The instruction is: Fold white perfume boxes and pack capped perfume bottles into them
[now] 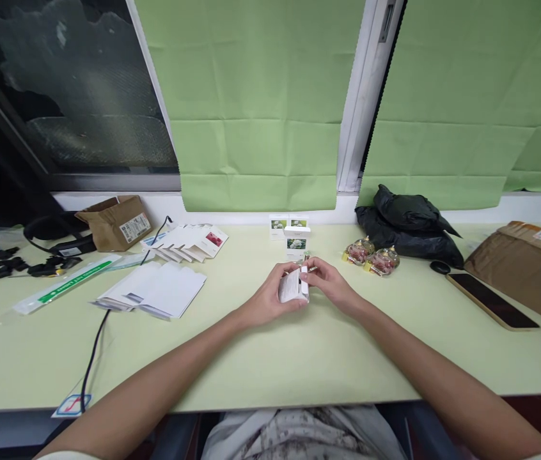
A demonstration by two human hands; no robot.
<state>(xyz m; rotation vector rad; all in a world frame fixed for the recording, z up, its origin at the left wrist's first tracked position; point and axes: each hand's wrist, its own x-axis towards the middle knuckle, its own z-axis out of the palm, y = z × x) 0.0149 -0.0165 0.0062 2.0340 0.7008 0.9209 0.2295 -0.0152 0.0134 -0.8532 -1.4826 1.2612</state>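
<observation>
A small white cardboard box (292, 287) with fine print on its side is held above the table, in front of me. Around its left side and underside my left hand (270, 296) is closed. My right hand (328, 281) has its fingers bent at the box's right end, pinching at the end flap. Just behind my hands stand small white boxes with pictures of white flowers, the nearest box (296, 243) in front of the others. Whether anything is inside the held box is hidden from me.
To the left lie flat white cartons (155, 287) and fanned picture cartons (188, 241). A brown box (116, 223), black cable (95, 348) and green-striped plastic sleeve (71, 284) are there too. On the right are wrapped ornaments (382, 260), black bags (407, 227), a phone (491, 299) and a large parcel (524, 271).
</observation>
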